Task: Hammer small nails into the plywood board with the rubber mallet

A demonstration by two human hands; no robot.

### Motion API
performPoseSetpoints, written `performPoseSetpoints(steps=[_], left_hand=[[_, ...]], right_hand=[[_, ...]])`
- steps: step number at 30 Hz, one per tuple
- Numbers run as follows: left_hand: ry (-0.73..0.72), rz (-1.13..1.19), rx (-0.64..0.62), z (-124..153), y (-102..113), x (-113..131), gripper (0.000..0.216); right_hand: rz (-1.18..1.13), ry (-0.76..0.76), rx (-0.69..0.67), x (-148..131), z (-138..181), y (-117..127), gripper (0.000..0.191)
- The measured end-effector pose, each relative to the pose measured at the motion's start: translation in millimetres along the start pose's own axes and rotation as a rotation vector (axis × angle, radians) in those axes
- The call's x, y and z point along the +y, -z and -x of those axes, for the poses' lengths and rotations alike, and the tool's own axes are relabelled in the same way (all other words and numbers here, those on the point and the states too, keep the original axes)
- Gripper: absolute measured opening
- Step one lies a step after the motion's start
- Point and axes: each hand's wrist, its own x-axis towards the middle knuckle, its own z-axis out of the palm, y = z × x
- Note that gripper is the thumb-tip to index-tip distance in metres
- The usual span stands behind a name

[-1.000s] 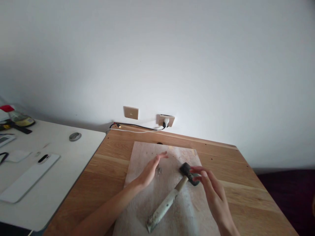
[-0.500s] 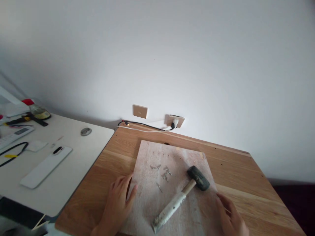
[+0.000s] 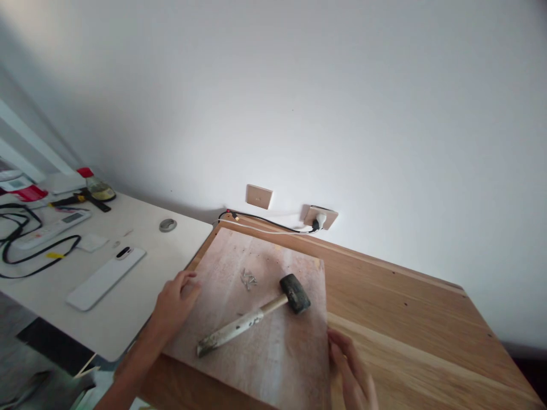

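Observation:
A pale wooden board [image 3: 273, 353] lies on the wooden table [image 3: 405, 319], its left corner reaching the table's left edge. My left hand [image 3: 174, 302] grips the board's left edge, fingers curled over it. My right hand [image 3: 350, 370] is pressed against the board's right edge near the bottom of the view, fingers closed on it. On the board rests a hammer [image 3: 252, 319] with a black head and a paint-stained handle, lying diagonally. A small heap of nails [image 3: 248, 279] sits just beyond the handle.
A white desk [image 3: 111, 319] adjoins on the left, with a white phone [image 3: 106, 277], black cables [image 3: 25, 250], a remote and a red-capped bottle [image 3: 96, 185]. Wall sockets [image 3: 319, 217] with a plugged cable sit behind the table.
Both hands left the space above the hammer and took the board's edges. The board, with hammer and nails on it, has shifted left towards the white desk and turned slightly.

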Motion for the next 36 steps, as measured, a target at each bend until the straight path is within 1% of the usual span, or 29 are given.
performPoseSetpoints(steps=[4, 7, 10, 11, 15, 18, 20, 23, 26, 29, 31, 33, 36], left_hand=[[0.064, -0.094, 0.061, -25.7, 24.0, -11.6, 0.035], [0.078, -0.108, 0.069, -36.6, 36.1, -17.3, 0.032], [0.051, -0.115, 0.064, -41.8, 41.3, -22.7, 0.035], [0.043, -0.121, 0.061, -42.7, 41.3, -24.4, 0.038], [0.041, -0.165, 0.082, -45.1, 36.9, -28.3, 0.043], [0.059, -0.176, 0.106, -46.3, 33.5, -26.4, 0.042], [0.048, -0.179, 0.099, -45.7, 31.7, -23.5, 0.043], [-0.004, -0.171, 0.081, -40.5, 25.6, -18.0, 0.041], [-0.083, -0.140, 0.065, -29.8, 11.3, -9.8, 0.038], [-0.187, -0.096, 0.017, -13.3, -9.6, 4.2, 0.038], [-0.260, -0.059, -0.032, 0.8, -23.2, 16.5, 0.038], [-0.340, -0.030, -0.083, 16.6, -33.7, 28.8, 0.038], [-0.437, -0.006, -0.169, 38.8, -42.3, 42.4, 0.036]], right_hand=[[-0.076, 0.058, -0.022, -20.1, 1.3, -44.8, 0.053], [-0.095, 0.099, -0.051, -39.6, 2.5, -65.2, 0.046], [-0.082, 0.132, -0.140, -54.0, 2.4, -71.8, 0.041], [-0.079, 0.133, -0.150, -56.6, 2.1, -72.4, 0.041], [-0.098, 0.110, -0.135, -57.1, 0.5, -74.9, 0.044], [-0.101, 0.142, -0.100, -52.1, -3.2, -75.8, 0.044], [-0.086, 0.170, -0.074, -48.7, -6.9, -72.5, 0.044], [-0.030, 0.199, -0.033, -43.3, -14.0, -58.2, 0.044], [0.039, 0.178, 0.016, -34.7, -23.3, -32.5, 0.045], [0.100, 0.093, 0.062, -20.5, -32.4, 2.7, 0.050], [0.171, 0.054, 0.137, -8.5, -34.7, 29.6, 0.052], [0.250, 0.032, 0.224, 4.3, -31.9, 57.0, 0.054], [0.341, -0.001, 0.298, 21.9, -18.7, 91.9, 0.056]])
